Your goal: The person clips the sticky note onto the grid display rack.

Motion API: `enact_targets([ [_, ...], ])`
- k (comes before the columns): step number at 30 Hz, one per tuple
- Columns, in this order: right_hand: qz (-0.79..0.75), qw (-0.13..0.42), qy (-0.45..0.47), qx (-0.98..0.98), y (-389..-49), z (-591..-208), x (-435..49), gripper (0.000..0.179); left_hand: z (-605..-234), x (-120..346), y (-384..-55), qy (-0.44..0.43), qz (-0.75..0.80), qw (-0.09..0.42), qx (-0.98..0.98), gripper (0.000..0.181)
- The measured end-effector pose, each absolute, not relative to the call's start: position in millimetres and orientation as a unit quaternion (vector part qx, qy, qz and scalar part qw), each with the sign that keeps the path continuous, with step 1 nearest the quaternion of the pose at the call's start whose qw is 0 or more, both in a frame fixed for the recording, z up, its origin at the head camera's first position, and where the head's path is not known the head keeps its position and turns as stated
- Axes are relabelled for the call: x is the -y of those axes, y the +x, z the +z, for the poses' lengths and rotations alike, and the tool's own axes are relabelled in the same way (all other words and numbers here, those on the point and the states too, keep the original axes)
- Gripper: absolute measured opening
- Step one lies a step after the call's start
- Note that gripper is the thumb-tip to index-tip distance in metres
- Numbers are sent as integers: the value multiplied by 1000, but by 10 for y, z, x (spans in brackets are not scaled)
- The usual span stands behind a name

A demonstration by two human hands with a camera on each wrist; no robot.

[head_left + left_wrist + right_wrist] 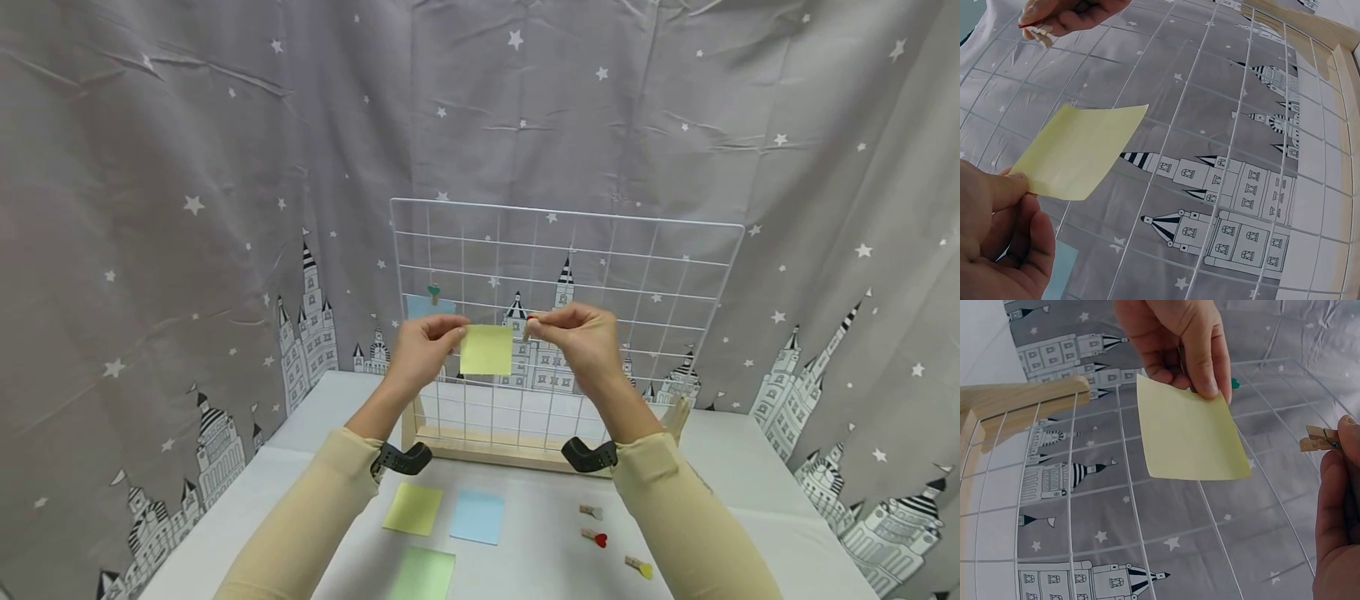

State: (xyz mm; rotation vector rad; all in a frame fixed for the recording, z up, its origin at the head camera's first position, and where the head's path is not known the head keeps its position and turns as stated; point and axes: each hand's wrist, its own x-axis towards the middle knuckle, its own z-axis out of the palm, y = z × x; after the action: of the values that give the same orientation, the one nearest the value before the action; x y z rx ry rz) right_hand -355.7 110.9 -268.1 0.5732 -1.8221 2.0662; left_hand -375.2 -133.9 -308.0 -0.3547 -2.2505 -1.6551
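Observation:
My left hand (424,350) pinches a yellow sticky note (486,350) by its upper left corner, in front of the white wire grid (570,248). In the left wrist view the note (1085,150) slants across the wires. My right hand (585,337) pinches a small wooden clothespin (1321,439) between thumb and fingertips, a little to the right of the note. A bit of red shows on the clothespin in the head view. Behind the left hand, a blue note (429,307) hangs on the grid under a clothespin with a green heart (433,292).
On the white table lie a yellow note (414,509), a blue note (477,517) and a green note (422,573). Clothespins with white (592,511), red (595,537) and yellow (639,567) hearts lie at right. A wooden base (510,452) supports the grid before a grey curtain (480,100).

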Motion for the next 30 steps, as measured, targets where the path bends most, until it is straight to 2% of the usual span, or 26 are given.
enact_targets([
  [30,710,173,212,649,-3870,-2496,-733,19,-2970,1283,-3883,-108,-592,187,777,16],
])
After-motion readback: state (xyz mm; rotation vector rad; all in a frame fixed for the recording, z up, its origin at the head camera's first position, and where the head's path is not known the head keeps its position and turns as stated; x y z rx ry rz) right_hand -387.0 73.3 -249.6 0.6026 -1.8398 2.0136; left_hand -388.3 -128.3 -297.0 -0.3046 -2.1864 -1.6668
